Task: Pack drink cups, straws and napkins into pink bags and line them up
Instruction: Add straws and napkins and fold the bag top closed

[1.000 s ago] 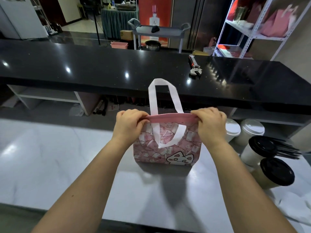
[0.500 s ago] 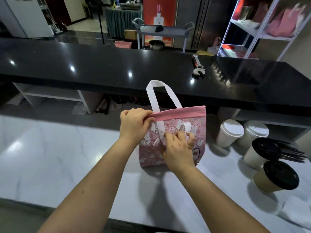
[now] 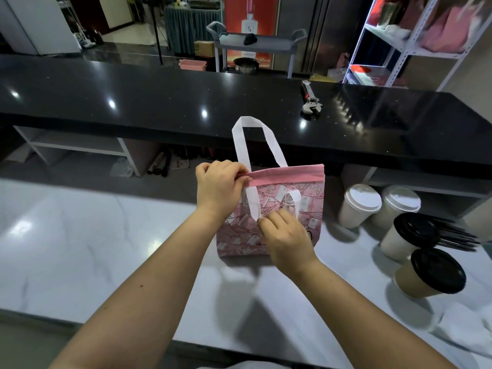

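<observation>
A pink patterned bag (image 3: 308, 206) with white handles stands upright on the white marble counter (image 3: 106, 249). My left hand (image 3: 219, 186) pinches the left end of its pink top hem. My right hand (image 3: 286, 239) pinches the near white handle, which hangs down over the bag's front. The far handle stands up behind. To the right stand two white-lidded cups (image 3: 360, 205) (image 3: 398, 206) and two black-lidded cups (image 3: 410, 235) (image 3: 432, 272). Dark straws (image 3: 458, 235) lie behind them. White napkins (image 3: 468, 331) lie at the lower right.
A black raised counter (image 3: 159, 102) runs across behind the bag, with a wrench (image 3: 310, 101) on it. White shelving (image 3: 415, 46) with pink bags stands at the back right. A grey cart (image 3: 255, 45) is beyond the counter.
My right hand left the right end of the bag's top hem, came down to the bag's front and took hold of the near white handle. My left hand kept its grip on the hem.
</observation>
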`<move>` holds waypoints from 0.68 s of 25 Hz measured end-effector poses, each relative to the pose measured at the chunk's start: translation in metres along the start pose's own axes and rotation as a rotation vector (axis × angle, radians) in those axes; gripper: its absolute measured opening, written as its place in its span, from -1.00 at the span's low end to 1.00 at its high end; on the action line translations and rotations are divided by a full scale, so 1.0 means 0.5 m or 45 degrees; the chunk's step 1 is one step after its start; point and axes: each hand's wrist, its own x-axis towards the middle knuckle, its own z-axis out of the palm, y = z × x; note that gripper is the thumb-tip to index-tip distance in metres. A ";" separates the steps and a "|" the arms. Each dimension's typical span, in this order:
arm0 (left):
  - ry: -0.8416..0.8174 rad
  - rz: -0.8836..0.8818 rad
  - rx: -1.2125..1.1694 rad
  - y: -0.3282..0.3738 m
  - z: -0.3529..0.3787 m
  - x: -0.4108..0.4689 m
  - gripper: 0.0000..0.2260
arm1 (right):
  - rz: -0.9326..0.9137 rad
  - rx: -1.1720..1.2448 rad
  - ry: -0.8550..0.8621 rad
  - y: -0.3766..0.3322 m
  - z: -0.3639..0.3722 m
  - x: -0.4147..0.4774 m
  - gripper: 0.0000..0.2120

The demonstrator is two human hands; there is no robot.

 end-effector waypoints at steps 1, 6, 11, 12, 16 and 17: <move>0.000 -0.004 0.001 0.002 0.000 0.000 -0.94 | 0.003 0.026 -0.021 0.001 -0.002 -0.002 -0.81; -0.028 -0.074 -0.055 0.017 0.000 0.001 -0.94 | 0.111 0.112 -0.056 -0.010 -0.014 -0.013 -0.77; -0.032 -0.162 -0.103 0.031 0.003 -0.001 -0.94 | 0.173 0.154 -0.045 -0.023 -0.027 -0.013 -0.77; -0.028 -0.179 -0.112 0.034 0.003 -0.002 -0.94 | 0.186 0.153 -0.047 -0.021 -0.030 -0.010 -0.76; -0.016 -0.238 -0.128 0.041 0.008 -0.005 -0.93 | 0.220 0.151 -0.085 -0.026 -0.037 -0.001 -0.74; -0.014 -0.246 -0.135 0.044 0.010 -0.006 -0.93 | 0.228 0.147 -0.098 -0.025 -0.038 0.002 -0.73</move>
